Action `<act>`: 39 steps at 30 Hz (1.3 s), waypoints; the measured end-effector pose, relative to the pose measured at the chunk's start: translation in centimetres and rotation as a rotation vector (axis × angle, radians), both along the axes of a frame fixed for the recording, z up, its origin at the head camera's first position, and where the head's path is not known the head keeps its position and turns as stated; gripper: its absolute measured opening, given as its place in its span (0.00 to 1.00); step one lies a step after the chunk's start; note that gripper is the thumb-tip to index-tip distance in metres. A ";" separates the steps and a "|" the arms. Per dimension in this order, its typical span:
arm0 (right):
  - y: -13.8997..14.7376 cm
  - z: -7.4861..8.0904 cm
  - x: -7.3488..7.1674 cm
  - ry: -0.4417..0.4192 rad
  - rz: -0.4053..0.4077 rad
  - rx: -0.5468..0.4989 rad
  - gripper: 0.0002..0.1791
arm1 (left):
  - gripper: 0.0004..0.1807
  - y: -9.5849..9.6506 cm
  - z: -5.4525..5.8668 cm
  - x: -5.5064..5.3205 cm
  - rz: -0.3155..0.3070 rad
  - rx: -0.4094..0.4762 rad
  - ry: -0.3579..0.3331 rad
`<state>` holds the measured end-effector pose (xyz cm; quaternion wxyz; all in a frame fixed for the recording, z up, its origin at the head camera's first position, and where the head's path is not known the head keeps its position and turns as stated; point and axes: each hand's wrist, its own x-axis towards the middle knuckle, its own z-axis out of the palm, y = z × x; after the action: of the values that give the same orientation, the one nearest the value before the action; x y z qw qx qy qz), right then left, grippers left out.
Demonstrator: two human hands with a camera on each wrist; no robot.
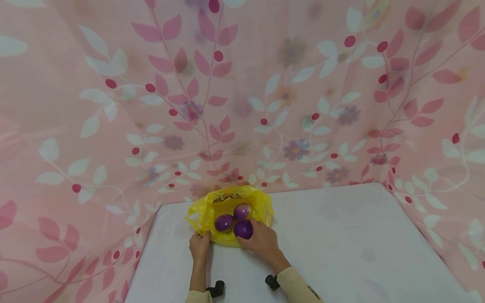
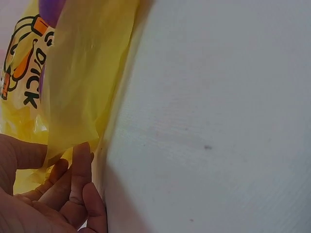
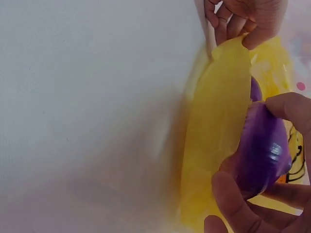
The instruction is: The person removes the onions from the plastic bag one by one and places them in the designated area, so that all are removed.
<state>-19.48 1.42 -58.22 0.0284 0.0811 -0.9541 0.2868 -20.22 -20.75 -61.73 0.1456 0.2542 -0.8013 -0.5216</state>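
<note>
On the white table lies a yellow plastic bag (image 1: 261, 204), its mouth spread toward me and a black print on its far inner side. My left hand (image 1: 199, 248) pinches the near left edge of its rim between thumb and fingers, as the left wrist view also shows. My right hand (image 1: 264, 240) grips a glossy dark purple onion (image 3: 265, 148) with thumb and fingers, at the bag's near rim. Inside the bag rest a second purple onion (image 1: 224, 223) and a paler one (image 1: 242, 211). Part of the held onion is hidden by the fingers.
The white tabletop (image 1: 341, 235) extends to the right of the bag and toward me. Pink floral cloth (image 1: 242, 105) hangs behind the table and along both sides. Black wrist-worn pieces (image 1: 217, 289) show by each sleeve.
</note>
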 end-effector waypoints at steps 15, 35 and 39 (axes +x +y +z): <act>3.3 2.6 1.0 0.065 0.064 -0.029 0.41 | 0.17 -0.2 0.0 -0.1 -0.033 0.005 -0.040; 8.7 3.4 1.8 0.260 0.074 0.009 0.41 | 0.14 -0.1 0.0 -0.1 -0.023 -0.013 -0.018; 9.8 3.1 1.8 0.296 0.071 0.012 0.41 | 0.14 -0.1 0.0 0.0 -0.022 -0.011 -0.023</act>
<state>-17.65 11.24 -55.15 0.1582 0.1564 -0.9378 0.2667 -20.26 -20.83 -61.76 0.1321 0.2503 -0.8085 -0.5160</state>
